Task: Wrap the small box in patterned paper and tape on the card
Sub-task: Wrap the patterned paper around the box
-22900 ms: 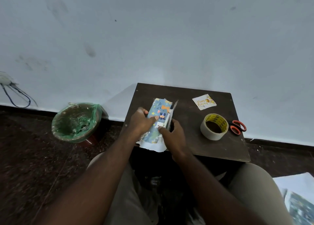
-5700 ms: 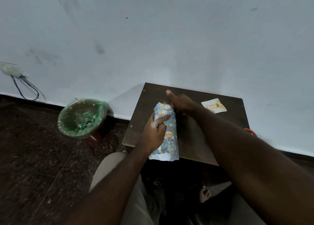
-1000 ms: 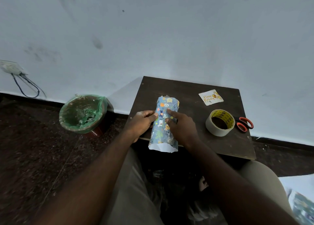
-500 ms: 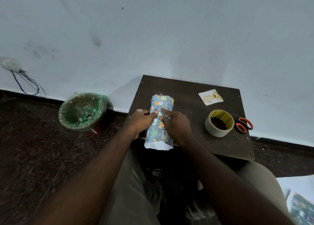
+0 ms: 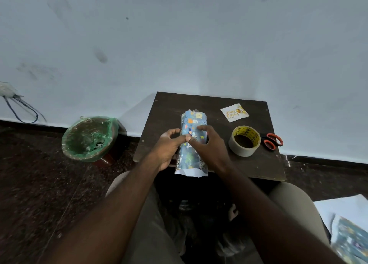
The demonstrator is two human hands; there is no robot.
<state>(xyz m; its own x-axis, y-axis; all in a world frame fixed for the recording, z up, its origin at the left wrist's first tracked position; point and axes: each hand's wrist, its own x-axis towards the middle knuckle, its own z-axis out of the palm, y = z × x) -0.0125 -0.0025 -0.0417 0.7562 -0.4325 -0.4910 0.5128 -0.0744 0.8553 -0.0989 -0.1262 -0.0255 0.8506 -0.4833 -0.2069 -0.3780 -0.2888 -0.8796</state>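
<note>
- Head view: the paper-wrapped box (image 5: 190, 158) lies lengthwise on the table (image 5: 201, 104), its near end just over the front edge.
- My left grip (image 5: 166, 147) clasps the box's left side.
- My right grip (image 5: 209, 146) clasps its right side, and my thumbs meet on top.
- Right of the box lie the card (image 5: 234, 112), tape roll (image 5: 239, 151) and scissors (image 5: 273, 141).

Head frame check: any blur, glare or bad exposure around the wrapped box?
Head view: dim, bluish light, no glare; wrapped box and card sharp; table underexposed; spare paper at lower right blurred.
</note>
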